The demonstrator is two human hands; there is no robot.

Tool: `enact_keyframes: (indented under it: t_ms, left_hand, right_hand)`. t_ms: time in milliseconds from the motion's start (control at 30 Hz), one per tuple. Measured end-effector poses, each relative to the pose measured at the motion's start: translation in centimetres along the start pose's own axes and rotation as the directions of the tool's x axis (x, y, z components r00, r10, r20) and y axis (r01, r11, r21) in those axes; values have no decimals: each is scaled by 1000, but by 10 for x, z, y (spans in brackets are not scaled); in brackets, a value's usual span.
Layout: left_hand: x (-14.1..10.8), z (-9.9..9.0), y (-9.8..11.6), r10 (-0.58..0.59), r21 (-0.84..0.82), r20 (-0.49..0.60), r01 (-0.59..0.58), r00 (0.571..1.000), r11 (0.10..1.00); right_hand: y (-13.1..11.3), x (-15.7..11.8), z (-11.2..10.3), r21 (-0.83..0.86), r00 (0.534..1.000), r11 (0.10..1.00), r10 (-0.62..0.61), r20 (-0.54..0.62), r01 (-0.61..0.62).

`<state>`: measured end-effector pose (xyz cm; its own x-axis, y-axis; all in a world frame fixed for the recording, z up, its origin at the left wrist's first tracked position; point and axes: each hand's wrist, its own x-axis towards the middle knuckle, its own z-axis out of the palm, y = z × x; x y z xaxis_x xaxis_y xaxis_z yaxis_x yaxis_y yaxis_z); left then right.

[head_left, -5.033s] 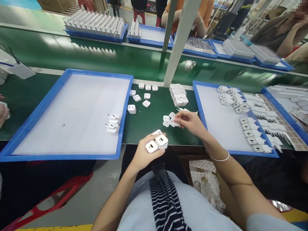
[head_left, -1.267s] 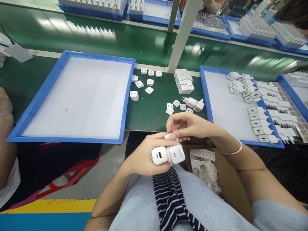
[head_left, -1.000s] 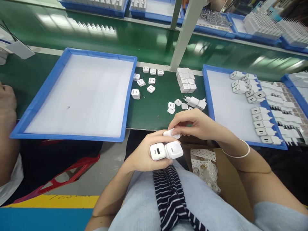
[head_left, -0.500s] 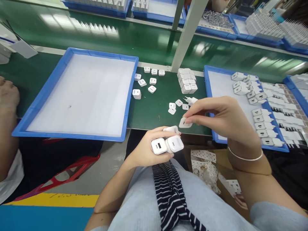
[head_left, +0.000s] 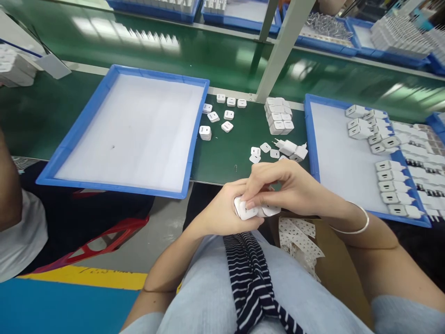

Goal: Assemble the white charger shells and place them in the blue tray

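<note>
My left hand [head_left: 220, 208] is closed around white charger plugs [head_left: 270, 211] just beyond the front edge of the bench, over my lap. With thumb and finger, my right hand [head_left: 290, 183] presses a thin white cover plate [head_left: 246, 214] against the end of one charger. My fingers hide part of the chargers. Several loose cover plates [head_left: 265, 147] lie on the green bench just beyond my hands. Next to them, near the right tray, are a few chargers with pins [head_left: 287, 147].
On the left stands a blue-rimmed tray [head_left: 118, 186] with a white lining. A second blue tray [head_left: 313, 139] on the right carries rows of chargers [head_left: 391, 176]. Stacked white blocks [head_left: 278, 116] and small piles of covers [head_left: 205, 133] sit between them. A co-worker's arm [head_left: 9, 185] shows at left.
My right hand has brought the cover plate left and down onto a charger in my left hand. The view has shifted slightly, and the co-worker's hand at left has gone out of sight.
</note>
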<state>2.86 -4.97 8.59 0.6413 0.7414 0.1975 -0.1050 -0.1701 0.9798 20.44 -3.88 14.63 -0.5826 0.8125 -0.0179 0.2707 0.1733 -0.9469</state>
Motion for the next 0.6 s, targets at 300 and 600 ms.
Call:
enact_keyframes:
  t_ms: [300, 600]
  left_hand:
    - [1, 2, 2, -49, 2, 21, 48, 999, 999]
    - [2, 4, 1, -15, 34, 2, 15, 1000, 999]
  right_hand:
    - [0, 0, 0, 43, 999, 998, 50, -6, -49]
    - [-3, -2, 4, -137, 999, 990, -36, -12, 34]
